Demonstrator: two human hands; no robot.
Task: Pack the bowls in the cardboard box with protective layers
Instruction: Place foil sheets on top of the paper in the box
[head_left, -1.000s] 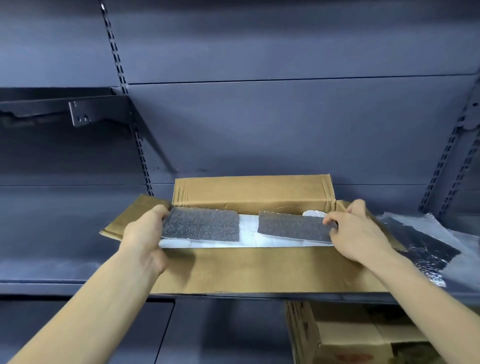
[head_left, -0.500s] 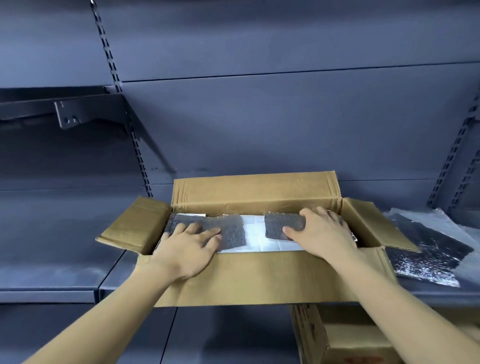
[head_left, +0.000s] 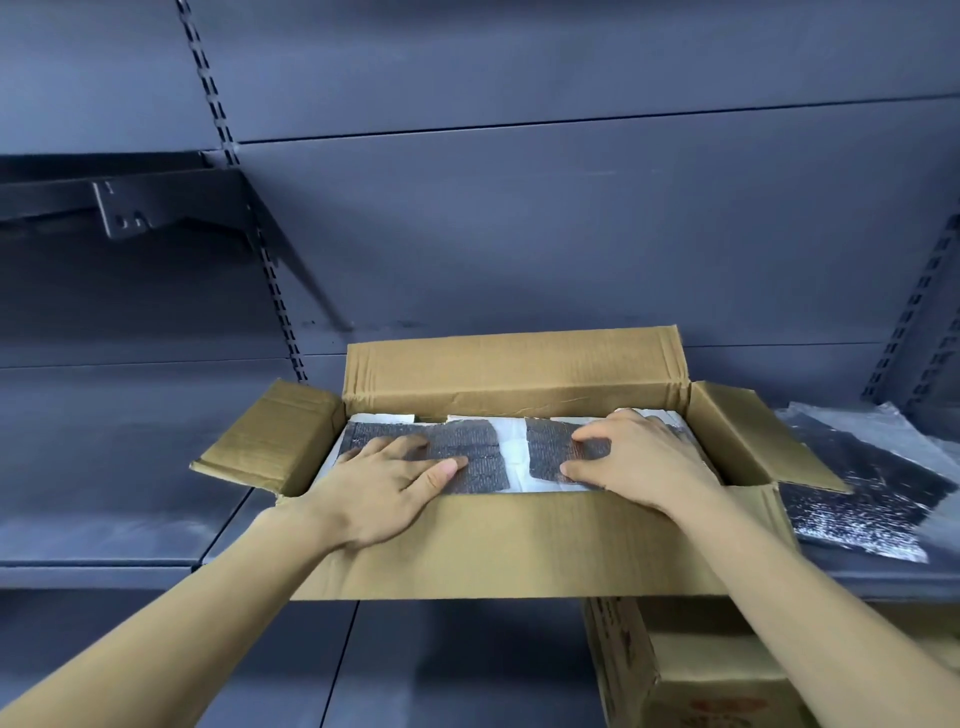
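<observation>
An open cardboard box stands on a grey metal shelf, all flaps folded out. Inside lies a white foam sheet with two silver foil pads on top. My left hand lies flat, fingers spread, on the left foil pad. My right hand presses flat on the right foil pad. Neither hand grips anything. No bowl shows; whatever is under the layers is hidden.
More silver foil sheets in clear plastic lie on the shelf right of the box. A second cardboard box sits on the level below, at lower right. A shelf bracket juts out at upper left.
Both hands went from holding the layer's ends above the box rim to lying flat on the foil pads inside. The layer sank into the box and the side flaps opened outward.
</observation>
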